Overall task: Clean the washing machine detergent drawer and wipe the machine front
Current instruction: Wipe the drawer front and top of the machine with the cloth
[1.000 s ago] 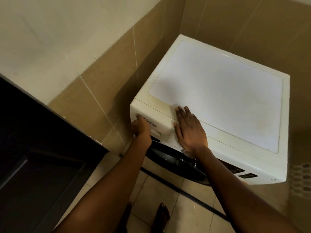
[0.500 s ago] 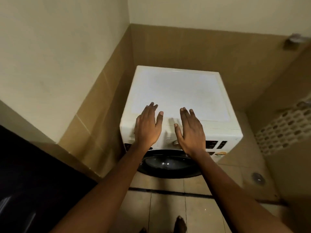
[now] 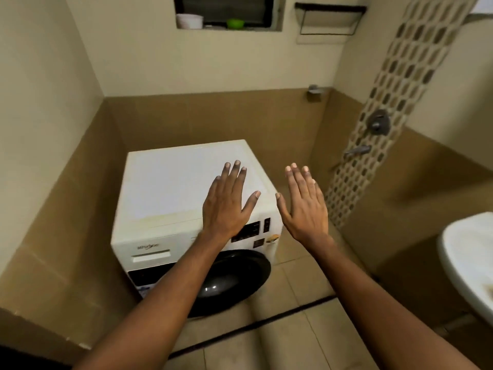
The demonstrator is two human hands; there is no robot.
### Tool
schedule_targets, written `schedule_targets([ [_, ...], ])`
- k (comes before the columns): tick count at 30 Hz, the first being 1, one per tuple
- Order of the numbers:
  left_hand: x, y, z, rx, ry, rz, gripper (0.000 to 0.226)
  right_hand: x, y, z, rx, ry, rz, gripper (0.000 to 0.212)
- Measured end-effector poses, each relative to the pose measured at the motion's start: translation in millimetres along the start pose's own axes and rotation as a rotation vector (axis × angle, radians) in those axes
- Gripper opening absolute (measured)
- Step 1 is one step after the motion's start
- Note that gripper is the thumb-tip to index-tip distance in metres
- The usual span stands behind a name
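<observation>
Now lifted off the washing machine [image 3: 173,188], the left grip [image 3: 226,206] seemingly hovers above its top, fingers splayed and empty, the right grip [image 3: 304,209] likewise at 3 o'clock.

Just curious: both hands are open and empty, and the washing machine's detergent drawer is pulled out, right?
Not quite. The head view shows the detergent drawer shut, flush with the washing machine front. The left hand and right hand are indeed open and empty.

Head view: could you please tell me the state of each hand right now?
Left hand: open, fingers straight and spread, holding nothing.
Right hand: open, fingers straight, holding nothing.
</observation>
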State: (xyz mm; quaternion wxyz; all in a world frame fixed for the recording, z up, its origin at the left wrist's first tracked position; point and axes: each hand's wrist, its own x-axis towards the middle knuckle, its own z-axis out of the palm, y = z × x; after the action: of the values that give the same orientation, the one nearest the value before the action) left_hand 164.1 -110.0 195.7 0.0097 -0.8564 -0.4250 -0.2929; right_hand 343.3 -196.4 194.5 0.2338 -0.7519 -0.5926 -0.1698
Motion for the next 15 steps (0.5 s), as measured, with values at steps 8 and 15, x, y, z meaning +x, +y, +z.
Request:
schedule_targets([
  [8,16,148,22,-0.097,0.025,0.143,0.073,-44,128,-86,-0.112,0.106,0.133,0.069],
  [15,27,273,52,-0.169,-0.005,0.291,0.071,-95,235,-143,-0.217,0.159,0.284,0.068],
])
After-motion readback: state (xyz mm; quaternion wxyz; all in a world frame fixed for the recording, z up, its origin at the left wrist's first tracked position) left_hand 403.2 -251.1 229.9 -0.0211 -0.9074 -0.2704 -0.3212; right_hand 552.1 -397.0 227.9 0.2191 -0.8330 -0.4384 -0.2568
